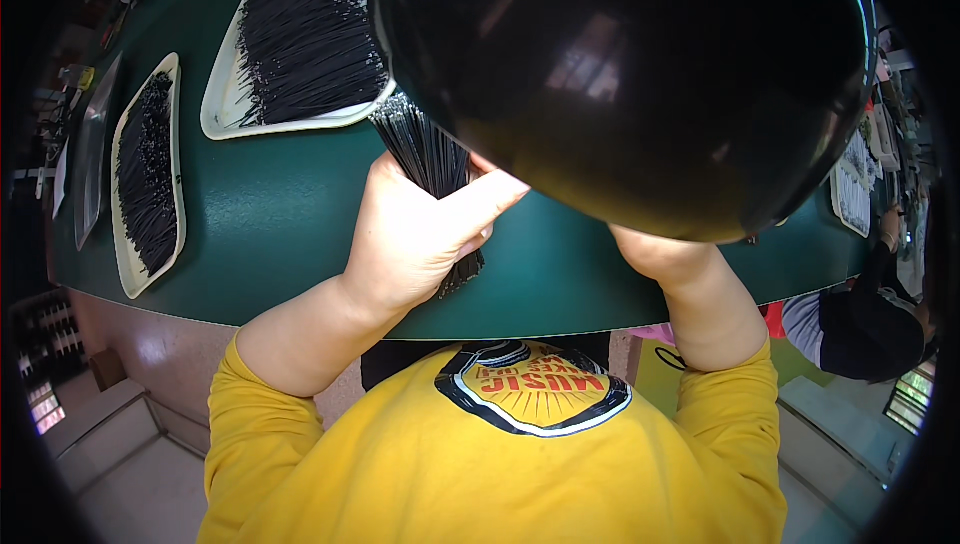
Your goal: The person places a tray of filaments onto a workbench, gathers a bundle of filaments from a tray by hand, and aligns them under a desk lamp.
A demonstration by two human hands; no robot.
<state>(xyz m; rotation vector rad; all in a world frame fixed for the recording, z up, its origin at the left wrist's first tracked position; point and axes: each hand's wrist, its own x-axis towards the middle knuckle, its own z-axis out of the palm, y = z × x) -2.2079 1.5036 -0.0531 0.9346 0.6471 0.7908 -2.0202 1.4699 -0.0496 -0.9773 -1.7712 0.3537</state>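
My left hand (402, 229) is closed around a thick bundle of thin black wires (424, 147) with silvery ends. The bundle stands tilted just above the green table, its lower ends showing below my fingers. My right hand (662, 252) reaches in from the right. Only its wrist and heel show; a large glossy black dome (640, 84) covers the fingers and whatever they touch. The dome's lower edge also hides part of the space beside my left thumb.
A white tray (222, 122) heaped with black wires lies at the far left of centre, near the bundle. Further left is a narrower tray (177, 174) of wires. The green table (290, 194) curves toward me. At the right, another person (865, 329) sits by a white tray (850, 199).
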